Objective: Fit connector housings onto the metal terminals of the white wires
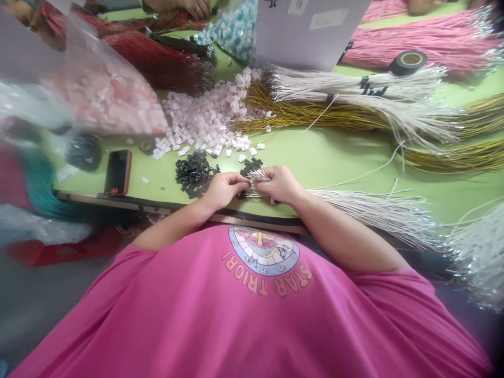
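Note:
My left hand [223, 190] and my right hand [277, 184] meet at the near edge of the green table [338, 157], fingers pinched together. Between them is a small bunch of thin white wires with metal ends [258, 175] and a small black connector. A pile of black connectors [195, 173] lies just left of my left hand. More white wires [378, 210] trail to the right from under my right forearm.
A heap of white connectors [208, 118] lies beyond my hands. A phone [117, 172] sits at the left. Bundles of white [354, 86], yellow [299, 113], red [157, 60] and pink [417, 42] wires, a tape roll [408, 61] and plastic bags [106, 94] lie about. Another person's hand [195, 8] shows at the far side.

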Demonstrator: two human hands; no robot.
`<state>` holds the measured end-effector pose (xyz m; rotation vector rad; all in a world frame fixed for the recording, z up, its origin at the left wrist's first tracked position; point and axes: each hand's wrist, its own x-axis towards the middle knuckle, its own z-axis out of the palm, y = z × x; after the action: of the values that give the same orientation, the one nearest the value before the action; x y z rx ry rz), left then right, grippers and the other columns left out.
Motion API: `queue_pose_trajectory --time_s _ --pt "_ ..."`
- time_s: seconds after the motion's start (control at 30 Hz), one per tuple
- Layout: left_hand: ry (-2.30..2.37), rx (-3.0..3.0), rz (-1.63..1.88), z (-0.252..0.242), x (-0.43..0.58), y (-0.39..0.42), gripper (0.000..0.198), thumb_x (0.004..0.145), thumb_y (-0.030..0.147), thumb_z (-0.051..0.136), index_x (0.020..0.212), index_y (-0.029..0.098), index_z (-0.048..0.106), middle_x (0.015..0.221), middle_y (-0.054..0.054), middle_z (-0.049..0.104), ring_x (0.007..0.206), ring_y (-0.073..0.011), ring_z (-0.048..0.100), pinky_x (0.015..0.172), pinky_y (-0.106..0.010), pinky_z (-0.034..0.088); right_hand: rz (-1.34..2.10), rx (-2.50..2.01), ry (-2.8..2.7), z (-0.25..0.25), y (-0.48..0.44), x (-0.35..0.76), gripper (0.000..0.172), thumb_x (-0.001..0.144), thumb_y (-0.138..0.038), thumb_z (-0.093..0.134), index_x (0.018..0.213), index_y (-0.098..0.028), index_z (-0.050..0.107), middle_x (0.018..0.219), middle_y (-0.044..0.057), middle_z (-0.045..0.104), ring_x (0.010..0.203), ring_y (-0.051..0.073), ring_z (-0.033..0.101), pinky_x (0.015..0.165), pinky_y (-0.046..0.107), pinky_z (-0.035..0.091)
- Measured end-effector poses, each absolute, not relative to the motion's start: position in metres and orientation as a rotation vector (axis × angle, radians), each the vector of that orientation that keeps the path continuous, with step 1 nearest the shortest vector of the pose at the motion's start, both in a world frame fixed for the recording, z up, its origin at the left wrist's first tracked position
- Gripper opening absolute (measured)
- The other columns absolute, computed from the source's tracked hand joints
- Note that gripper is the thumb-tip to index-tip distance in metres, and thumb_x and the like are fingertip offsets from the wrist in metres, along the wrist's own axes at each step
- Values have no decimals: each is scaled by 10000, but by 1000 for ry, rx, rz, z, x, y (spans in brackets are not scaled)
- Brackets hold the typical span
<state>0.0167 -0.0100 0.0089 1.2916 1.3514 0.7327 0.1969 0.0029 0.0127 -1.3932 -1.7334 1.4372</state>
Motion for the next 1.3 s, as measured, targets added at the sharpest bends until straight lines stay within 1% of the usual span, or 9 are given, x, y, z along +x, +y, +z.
queue_pose_trajectory --time_s 0.1,0.23,0.43,0.6,0.8,0.9,1.07,1.17,1.3 --pt "1383 1339 712 8 17 -12 106 696 217 699 763 134 705 568 8 620 497 -93 521 526 -236 434 1456 -1394 -1738 12 3 197 113 671 -248 550 655 -153 610 524 -27 509 442 71 450 375 188 326" --pt "1370 1632 632 10 -1 -4 117 744 264 669 802 172 712 807 -33 705 723 -150 624 714 -293 476 1475 -1389 -1741 14 5 201 179 686 -325 608 730 -155 639 630 -2 586 492 83 503 389 192 361" --pt "1733 2156 510 18 -52 41 151 825 219 574 899 179 699 949 -67 658 873 -194 556 833 -352 415 1630 -1441 -1714 21 8 205 194 662 -310 638 762 -145 657 640 13 595 503 105 521 377 216 407" --pt "1731 2337 206 9 -62 70 191 806 182 572 965 156 675 950 -76 613 862 -198 506 772 -348 402 1646 -1420 -1677 22 8 205 132 667 -234 597 754 -146 644 622 8 568 492 93 502 364 207 407" --pt "1766 2290 171 -1 -56 77 87 796 193 554 814 177 637 936 -104 591 878 -232 520 781 -368 400 1608 -1437 -1722 23 7 203 43 665 -204 567 673 -162 572 574 -7 526 472 81 479 362 193 387" --pt "1764 2251 249 9 -52 67 81 789 209 557 810 177 628 894 -96 599 824 -223 528 760 -368 403 1585 -1427 -1735 23 6 202 31 659 -196 563 648 -168 553 550 -15 516 466 81 470 366 192 367" --pt "1457 1786 497 30 -29 29 224 803 272 577 1001 194 647 797 -29 626 647 -132 517 652 -289 419 1545 -1398 -1734 23 5 201 40 655 -179 546 617 -169 536 523 -23 502 456 80 455 385 200 353" --pt "1195 1414 559 26 -13 10 160 781 283 616 881 168 665 725 -15 616 592 -98 508 585 -245 411 1536 -1397 -1707 23 4 201 49 668 -199 548 638 -163 563 518 -27 495 449 74 443 387 197 349" --pt "1093 1071 712 11 -2 3 92 726 204 662 794 152 629 634 10 589 523 -72 500 542 -224 418 1490 -1395 -1707 21 4 200 142 691 -287 583 701 -152 628 547 -20 529 466 77 463 403 200 363"
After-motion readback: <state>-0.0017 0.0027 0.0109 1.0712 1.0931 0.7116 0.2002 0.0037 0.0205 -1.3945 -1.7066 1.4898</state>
